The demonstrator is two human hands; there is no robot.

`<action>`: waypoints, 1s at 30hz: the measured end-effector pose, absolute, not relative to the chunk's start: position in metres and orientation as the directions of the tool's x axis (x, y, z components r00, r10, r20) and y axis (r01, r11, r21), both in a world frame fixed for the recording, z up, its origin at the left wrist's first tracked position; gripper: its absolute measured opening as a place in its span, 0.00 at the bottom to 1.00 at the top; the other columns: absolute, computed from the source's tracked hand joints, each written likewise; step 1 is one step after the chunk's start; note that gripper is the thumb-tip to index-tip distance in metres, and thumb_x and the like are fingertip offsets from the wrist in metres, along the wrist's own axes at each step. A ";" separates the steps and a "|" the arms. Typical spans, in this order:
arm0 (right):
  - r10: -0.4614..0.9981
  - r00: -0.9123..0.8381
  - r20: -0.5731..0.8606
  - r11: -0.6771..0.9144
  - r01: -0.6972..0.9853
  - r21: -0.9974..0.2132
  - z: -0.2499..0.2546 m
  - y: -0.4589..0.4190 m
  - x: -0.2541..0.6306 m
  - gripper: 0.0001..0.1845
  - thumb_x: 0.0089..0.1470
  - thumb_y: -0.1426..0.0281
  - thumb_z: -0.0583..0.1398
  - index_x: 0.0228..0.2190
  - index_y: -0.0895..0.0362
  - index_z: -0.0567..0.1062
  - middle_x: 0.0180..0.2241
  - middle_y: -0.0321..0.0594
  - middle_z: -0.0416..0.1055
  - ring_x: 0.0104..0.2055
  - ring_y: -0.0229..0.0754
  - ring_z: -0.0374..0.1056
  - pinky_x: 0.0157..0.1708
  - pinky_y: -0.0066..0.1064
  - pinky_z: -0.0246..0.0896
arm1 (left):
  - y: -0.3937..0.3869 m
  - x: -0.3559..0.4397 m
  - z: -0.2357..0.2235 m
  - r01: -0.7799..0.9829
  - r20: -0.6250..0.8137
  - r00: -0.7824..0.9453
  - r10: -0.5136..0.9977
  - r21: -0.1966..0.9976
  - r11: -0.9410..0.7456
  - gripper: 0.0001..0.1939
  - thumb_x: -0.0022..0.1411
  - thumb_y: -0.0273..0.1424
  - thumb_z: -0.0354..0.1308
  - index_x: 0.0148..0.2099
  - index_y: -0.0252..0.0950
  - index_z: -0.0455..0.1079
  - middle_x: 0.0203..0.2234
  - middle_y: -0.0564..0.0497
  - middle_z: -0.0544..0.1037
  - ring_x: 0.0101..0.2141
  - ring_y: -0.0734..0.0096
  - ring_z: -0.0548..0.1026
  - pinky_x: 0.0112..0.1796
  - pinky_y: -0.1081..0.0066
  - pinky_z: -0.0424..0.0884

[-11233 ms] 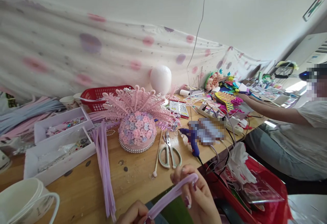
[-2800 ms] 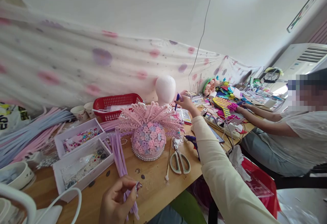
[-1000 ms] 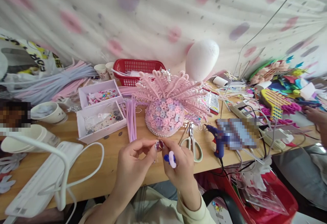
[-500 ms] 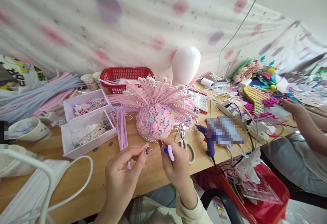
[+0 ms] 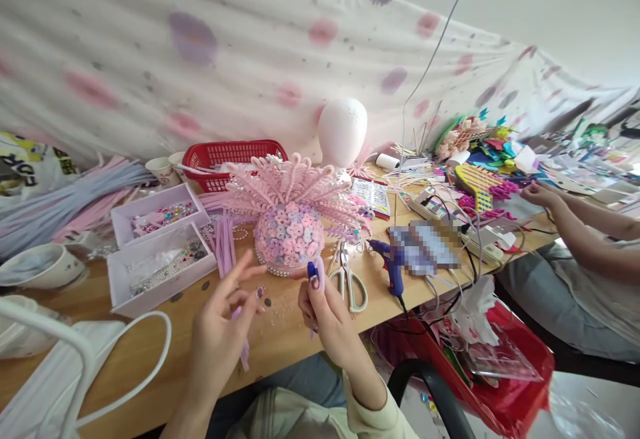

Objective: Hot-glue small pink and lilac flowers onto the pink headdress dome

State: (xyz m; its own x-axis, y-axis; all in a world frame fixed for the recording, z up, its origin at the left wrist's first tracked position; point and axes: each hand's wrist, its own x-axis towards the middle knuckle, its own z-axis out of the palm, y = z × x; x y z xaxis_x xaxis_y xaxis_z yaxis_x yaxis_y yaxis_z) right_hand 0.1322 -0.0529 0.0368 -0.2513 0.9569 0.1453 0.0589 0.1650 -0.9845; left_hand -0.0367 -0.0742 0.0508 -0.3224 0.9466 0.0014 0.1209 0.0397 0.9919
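Observation:
My left hand is raised over the table edge with its fingers spread and nothing visible in them. Close to its right, my right hand pinches a lilac chenille stem that loops beside a small blue-tipped thing; most of the blue thing is hidden in my grip. Just beyond both hands stands a dome covered in pink and lilac chenille flowers, with a pearl trim at its base and a fan of pink chenille plumes behind. Lilac stems lie left of the dome.
Scissors and a blue glue gun lie to the right. Two bead boxes sit left, a red basket and white foam head behind. Another person's arms work at far right. A red bin stands below.
My left hand's fingers have gone from a pinch to spread apart. My right hand has turned and lifted the blue-tipped thing and lilac stem upright. The view has shifted slightly right.

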 end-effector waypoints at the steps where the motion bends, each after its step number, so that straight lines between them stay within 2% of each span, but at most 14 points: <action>1: 0.956 -0.286 0.064 0.051 -0.053 -0.997 0.035 -0.053 0.133 0.23 0.67 0.48 0.46 0.37 0.52 0.67 0.23 0.28 0.53 0.20 0.35 0.49 0.19 0.26 0.48 | -0.073 -0.038 0.050 0.099 0.020 -0.337 0.941 0.995 0.015 0.16 0.54 0.40 0.66 0.44 0.39 0.78 0.38 0.48 0.83 0.29 0.69 0.78 0.33 0.71 0.77; 3: 0.938 -0.343 -0.049 -0.122 -0.197 -0.973 0.032 -0.052 0.134 0.26 0.63 0.43 0.51 0.39 0.53 0.69 0.23 0.28 0.54 0.19 0.33 0.47 0.19 0.27 0.45 | -0.071 -0.040 0.049 0.062 0.047 -0.382 0.923 0.998 -0.026 0.16 0.50 0.38 0.69 0.41 0.38 0.78 0.40 0.46 0.83 0.33 0.66 0.80 0.37 0.69 0.78; 5: 0.928 -0.361 -0.097 -0.190 -0.234 -0.953 0.031 -0.052 0.134 0.30 0.60 0.41 0.54 0.46 0.54 0.71 0.23 0.27 0.56 0.19 0.32 0.46 0.20 0.27 0.44 | -0.072 -0.041 0.047 0.043 0.062 -0.407 0.911 0.998 -0.049 0.11 0.48 0.37 0.71 0.31 0.37 0.77 0.33 0.47 0.84 0.35 0.63 0.81 0.38 0.69 0.78; 7: 0.920 -0.374 -0.120 -0.220 -0.238 -0.946 0.031 -0.051 0.134 0.35 0.60 0.41 0.53 0.55 0.55 0.68 0.23 0.28 0.59 0.19 0.32 0.46 0.20 0.27 0.43 | -0.074 -0.041 0.045 0.029 0.067 -0.401 0.914 0.998 -0.060 0.08 0.48 0.35 0.71 0.26 0.38 0.76 0.29 0.48 0.83 0.35 0.62 0.82 0.39 0.68 0.78; 11: 0.908 -0.410 -0.086 -0.187 -0.214 -0.959 0.033 -0.050 0.132 0.38 0.64 0.43 0.48 0.65 0.54 0.61 0.25 0.33 0.66 0.19 0.34 0.50 0.21 0.28 0.44 | -0.075 -0.039 0.044 0.041 0.039 -0.371 0.928 0.999 -0.025 0.07 0.51 0.36 0.69 0.30 0.38 0.80 0.28 0.48 0.84 0.27 0.65 0.80 0.33 0.68 0.78; 15: 0.889 -0.453 -0.061 -0.108 -0.079 -0.991 0.031 -0.053 0.129 0.35 0.67 0.47 0.47 0.67 0.52 0.58 0.24 0.33 0.66 0.22 0.36 0.54 0.23 0.29 0.51 | -0.073 -0.034 0.048 0.103 0.068 -0.275 0.959 0.994 -0.041 0.14 0.60 0.42 0.63 0.41 0.38 0.81 0.33 0.47 0.84 0.25 0.70 0.77 0.30 0.71 0.77; 17: 0.881 -0.468 -0.068 -0.074 0.006 -0.997 0.028 -0.055 0.126 0.34 0.67 0.48 0.48 0.66 0.52 0.60 0.23 0.32 0.64 0.24 0.37 0.57 0.26 0.29 0.56 | -0.072 -0.031 0.048 0.139 0.063 -0.173 0.983 0.990 -0.040 0.17 0.59 0.42 0.65 0.47 0.39 0.79 0.34 0.47 0.83 0.24 0.70 0.77 0.26 0.73 0.74; 19: 0.878 -0.470 -0.091 -0.074 0.054 -0.996 0.026 -0.056 0.123 0.35 0.67 0.47 0.49 0.66 0.51 0.61 0.23 0.31 0.61 0.24 0.38 0.58 0.26 0.29 0.58 | -0.072 -0.030 0.047 0.141 0.032 -0.106 0.994 0.990 -0.017 0.16 0.59 0.41 0.66 0.46 0.38 0.78 0.32 0.48 0.83 0.24 0.70 0.77 0.24 0.74 0.73; 22: 0.910 -0.401 -0.109 -0.065 0.122 -0.990 0.025 -0.050 0.121 0.35 0.66 0.46 0.48 0.63 0.53 0.66 0.23 0.33 0.64 0.26 0.39 0.63 0.28 0.30 0.62 | -0.073 -0.034 0.043 0.042 -0.015 -0.145 0.989 0.999 0.022 0.14 0.60 0.42 0.64 0.41 0.37 0.77 0.28 0.49 0.82 0.27 0.66 0.81 0.29 0.71 0.77; 24: 0.962 -0.273 -0.019 0.031 0.177 -0.984 0.028 -0.044 0.125 0.32 0.66 0.47 0.48 0.56 0.54 0.75 0.27 0.38 0.70 0.33 0.43 0.69 0.35 0.34 0.67 | -0.072 -0.042 0.040 -0.054 -0.056 -0.228 0.972 0.998 0.045 0.17 0.57 0.44 0.66 0.40 0.35 0.75 0.29 0.47 0.83 0.30 0.63 0.82 0.32 0.68 0.80; 27: 0.969 -0.040 0.243 0.244 0.270 -0.931 0.038 -0.035 0.138 0.27 0.65 0.49 0.53 0.43 0.55 0.81 0.34 0.43 0.75 0.44 0.49 0.72 0.46 0.39 0.66 | -0.070 -0.056 0.034 -0.180 -0.140 -0.354 0.925 0.981 0.079 0.23 0.51 0.49 0.69 0.37 0.35 0.70 0.28 0.46 0.83 0.28 0.60 0.83 0.33 0.63 0.81; 28: 0.950 0.004 0.312 0.297 0.295 -0.908 0.044 -0.034 0.143 0.25 0.65 0.50 0.54 0.41 0.55 0.81 0.33 0.43 0.75 0.43 0.49 0.72 0.45 0.38 0.67 | -0.068 -0.059 0.032 -0.211 -0.161 -0.387 0.908 0.974 0.083 0.25 0.50 0.49 0.69 0.37 0.35 0.69 0.27 0.46 0.83 0.28 0.60 0.83 0.34 0.61 0.82; 30: 0.928 -0.006 0.372 0.354 0.325 -0.877 0.056 -0.035 0.149 0.21 0.65 0.54 0.56 0.38 0.55 0.81 0.29 0.41 0.73 0.35 0.45 0.72 0.36 0.34 0.67 | -0.066 -0.063 0.029 -0.254 -0.175 -0.430 0.885 0.965 0.068 0.25 0.49 0.49 0.70 0.36 0.35 0.68 0.28 0.46 0.83 0.30 0.60 0.83 0.37 0.60 0.82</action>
State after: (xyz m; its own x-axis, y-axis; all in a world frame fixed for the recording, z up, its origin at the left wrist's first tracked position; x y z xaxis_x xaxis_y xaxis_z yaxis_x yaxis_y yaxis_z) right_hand 0.1495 -0.0353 0.0555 -0.0057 0.9281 0.3723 0.3247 0.3539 -0.8771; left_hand -0.0627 -0.0658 0.0291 -0.4304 0.8854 -0.1754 -0.2538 0.0678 0.9649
